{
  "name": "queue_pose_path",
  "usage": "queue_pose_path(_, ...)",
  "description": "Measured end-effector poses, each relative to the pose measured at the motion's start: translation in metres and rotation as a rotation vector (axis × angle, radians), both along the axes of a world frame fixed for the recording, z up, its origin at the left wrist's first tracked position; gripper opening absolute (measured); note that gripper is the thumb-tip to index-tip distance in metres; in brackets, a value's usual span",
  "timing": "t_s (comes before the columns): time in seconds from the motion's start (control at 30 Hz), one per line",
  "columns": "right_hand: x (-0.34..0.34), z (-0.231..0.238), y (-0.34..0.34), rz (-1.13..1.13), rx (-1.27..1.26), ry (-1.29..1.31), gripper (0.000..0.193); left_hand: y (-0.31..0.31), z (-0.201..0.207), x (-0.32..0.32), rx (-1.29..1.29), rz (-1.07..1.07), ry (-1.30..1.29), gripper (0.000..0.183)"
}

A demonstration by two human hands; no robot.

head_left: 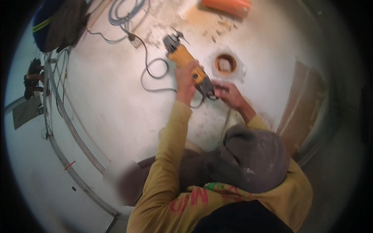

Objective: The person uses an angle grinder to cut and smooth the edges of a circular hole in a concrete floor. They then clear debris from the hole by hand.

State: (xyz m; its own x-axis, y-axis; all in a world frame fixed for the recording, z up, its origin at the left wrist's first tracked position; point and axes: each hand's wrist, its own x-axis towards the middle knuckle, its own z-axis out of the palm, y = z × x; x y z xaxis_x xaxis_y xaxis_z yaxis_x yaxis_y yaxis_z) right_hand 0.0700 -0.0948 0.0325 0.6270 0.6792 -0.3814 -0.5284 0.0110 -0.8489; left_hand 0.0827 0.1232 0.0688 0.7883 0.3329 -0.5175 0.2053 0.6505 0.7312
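Observation:
In my left hand [185,81] is a yellow and black corded power tool [182,58], held round the middle of its body. Its dark metal head points away to the upper left, over the pale floor. At the dark rear end of the tool is my right hand [230,94], its fingers apart and partly bent beside the tail; whether they touch it is hard to tell. A thin dark cord [158,90] trails from the tool and loops over the floor on the left. Just right of the tool, an orange-brown round pipe opening [234,65] sits in the floor.
An orange pipe piece [227,6] lies at the far edge among crumbs of debris. Coiled cable [116,15] and metal rails [74,132] are on the left. A brown board [301,101] stands at right. A person [58,27] is at the upper left, and another person [34,79] farther off.

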Motion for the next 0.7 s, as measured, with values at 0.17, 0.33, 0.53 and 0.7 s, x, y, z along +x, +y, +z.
queue_pose_path(0.17, 0.002, 0.015, 0.013, -0.130, 0.339, 0.281, 0.052, 0.019, -0.001, 0.003, -0.112, -0.008, -0.032, 0.024)
queue_pose_path(0.33, 0.008, 0.019, 0.020, -0.110, 0.265, 0.229, 0.054, 0.025, -0.005, 0.004, -0.229, 0.088, -0.030, 0.025)
queue_pose_path(0.53, 0.016, 0.012, 0.039, -0.086, 0.135, 0.073, 0.053, 0.040, -0.004, -0.002, -0.159, 0.004, -0.092, 0.034)
queue_pose_path(0.7, 0.045, -0.004, 0.055, 0.026, -0.214, -0.185, 0.045, 0.068, 0.006, -0.025, -0.219, 0.021, -0.222, 0.040)
